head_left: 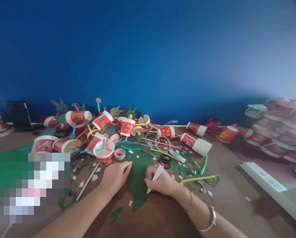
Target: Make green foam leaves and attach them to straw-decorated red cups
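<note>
Right arm, marker in hand; cup holds straws.

Red-ended white marker: mid-barrel hidden by right hand | left hand: some fingers hidden | pixelated patch: contents unreadable | white plastic power strip: cut off, right edge | piled red paper cups: blurred, print illegible | bare forearms: cut off, bottom

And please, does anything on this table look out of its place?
Yes, it looks untidy. Several red paper cups lie tipped over in a heap near the wall, although some stand upright. Green and white scraps are scattered around the green paper under the marker. I see no spill.
</note>
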The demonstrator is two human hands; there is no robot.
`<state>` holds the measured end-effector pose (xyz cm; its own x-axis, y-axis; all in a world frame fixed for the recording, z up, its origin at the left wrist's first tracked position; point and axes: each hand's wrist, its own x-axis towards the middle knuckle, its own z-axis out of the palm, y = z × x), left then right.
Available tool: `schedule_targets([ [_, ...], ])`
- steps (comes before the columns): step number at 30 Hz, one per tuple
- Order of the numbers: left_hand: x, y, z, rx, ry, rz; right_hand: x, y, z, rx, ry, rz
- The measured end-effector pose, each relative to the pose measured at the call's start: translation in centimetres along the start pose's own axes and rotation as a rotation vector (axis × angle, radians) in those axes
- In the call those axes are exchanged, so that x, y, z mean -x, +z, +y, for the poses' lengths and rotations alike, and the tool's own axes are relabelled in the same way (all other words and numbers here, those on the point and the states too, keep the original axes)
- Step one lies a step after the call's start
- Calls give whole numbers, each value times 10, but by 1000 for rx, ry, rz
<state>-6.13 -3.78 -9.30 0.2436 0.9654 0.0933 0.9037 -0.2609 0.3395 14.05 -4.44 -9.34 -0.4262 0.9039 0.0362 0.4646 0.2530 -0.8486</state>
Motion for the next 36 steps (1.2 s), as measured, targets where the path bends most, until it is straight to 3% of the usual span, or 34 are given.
schedule_targets([
  [16,1,1,0,16,0,-5,-1,5,-1,-26,124,43],
  [36,1,0,0,8,-2,-4,-3,5,0,-77,114,74],
])
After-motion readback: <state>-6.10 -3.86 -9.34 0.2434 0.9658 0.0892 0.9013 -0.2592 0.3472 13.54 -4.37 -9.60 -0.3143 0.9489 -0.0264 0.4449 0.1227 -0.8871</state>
